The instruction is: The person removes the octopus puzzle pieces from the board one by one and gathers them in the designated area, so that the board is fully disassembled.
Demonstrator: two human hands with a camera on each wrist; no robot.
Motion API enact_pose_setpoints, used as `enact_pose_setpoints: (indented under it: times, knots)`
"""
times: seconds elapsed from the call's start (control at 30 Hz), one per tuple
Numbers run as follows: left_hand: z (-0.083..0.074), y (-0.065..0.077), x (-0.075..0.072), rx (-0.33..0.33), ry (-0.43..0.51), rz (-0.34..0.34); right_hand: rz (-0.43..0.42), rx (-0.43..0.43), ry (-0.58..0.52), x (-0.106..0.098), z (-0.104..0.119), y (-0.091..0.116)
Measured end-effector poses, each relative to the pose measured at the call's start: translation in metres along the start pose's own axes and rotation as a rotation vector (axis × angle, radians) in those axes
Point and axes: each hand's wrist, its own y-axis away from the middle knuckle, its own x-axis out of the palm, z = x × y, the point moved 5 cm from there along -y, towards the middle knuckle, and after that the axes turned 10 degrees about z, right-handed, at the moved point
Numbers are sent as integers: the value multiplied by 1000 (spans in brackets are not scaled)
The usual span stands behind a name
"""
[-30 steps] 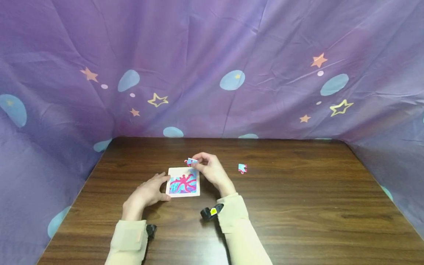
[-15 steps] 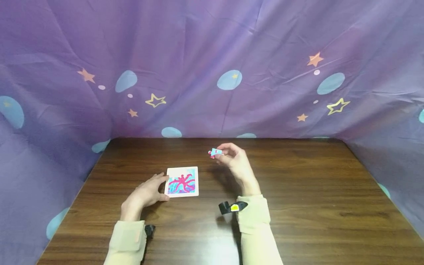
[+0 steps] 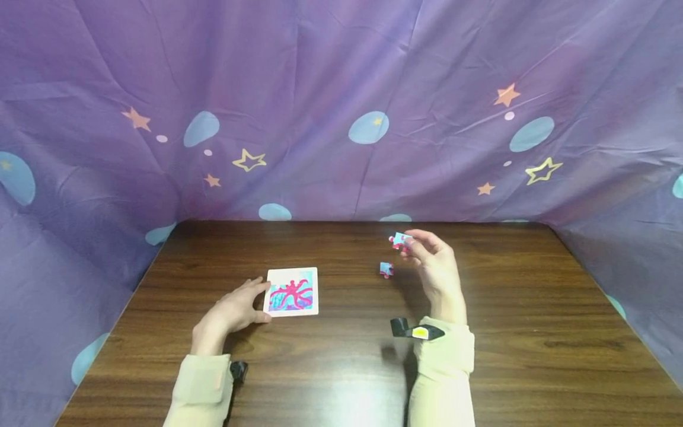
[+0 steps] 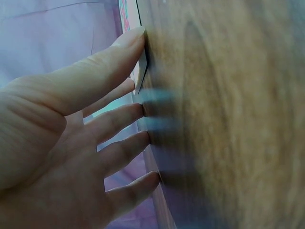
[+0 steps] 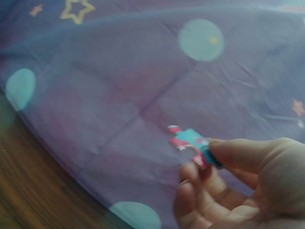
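In the head view a white-framed jigsaw puzzle [image 3: 291, 293] with a pink octopus lies left of the middle of the table; its upper left part is bare white. My left hand [image 3: 237, 308] rests at its left side, thumb and forefinger touching the frame. The left wrist view shows those fingers [image 4: 121, 114] spread and fairly straight, tips on the table. Raised over the table, my right hand [image 3: 434, 264] pinches a blue and pink jigsaw piece [image 5: 190, 139] between thumb and fingers. A second jigsaw piece [image 3: 386, 270] lies on the wood just left of that hand.
The brown wooden table [image 3: 341, 356] has its back edge against a purple cloth [image 3: 320, 89] with stars and blue spots. More of this cloth hangs at both sides. A small black camera sits on each sleeved wrist.
My right hand has carried the pinched jigsaw piece rightward, away from above the puzzle and past the loose piece. The left hand has stayed at the puzzle's side.
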Motion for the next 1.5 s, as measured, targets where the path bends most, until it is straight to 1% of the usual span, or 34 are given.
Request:
enact_pose_setpoints:
  times: [0.23,0.33,0.47,0.53,0.6,0.73,0.8,0.87,1.0,1.13,1.23,1.37,1.5]
  knots:
    - [-1,-1,-2,5,-5,1,-113,13,8,-30,6,5]
    - [0,-2,-1,-3,-2,6,-137,37,0,-43,4,4]
    - [1,-1,1,-12,10,11,-155,75,39,-56,-3,4]
    - [1,0,2,-6,15,9,-163,109,79,-63,-9,5]
    - [2,1,3,-2,21,6,-160,170,110,-71,-17,7]
    - [4,4,7,-17,25,12,-153,286,153,-85,-33,11]
    - [5,5,8,-23,32,13,-138,325,198,-89,-38,11]
    - [5,4,7,-17,35,8,-122,344,253,-91,-39,9]
    - [3,2,3,-4,33,1,-66,382,414,-91,-39,4]
    - [3,2,2,-6,28,3,-36,407,521,-89,-40,0]
    - [3,2,3,-2,32,5,-23,418,550,-89,-39,-3]
    - [2,3,3,17,38,3,-28,421,562,-91,-38,-6]
    - [3,3,2,20,27,-2,-37,423,583,-89,-38,-6]
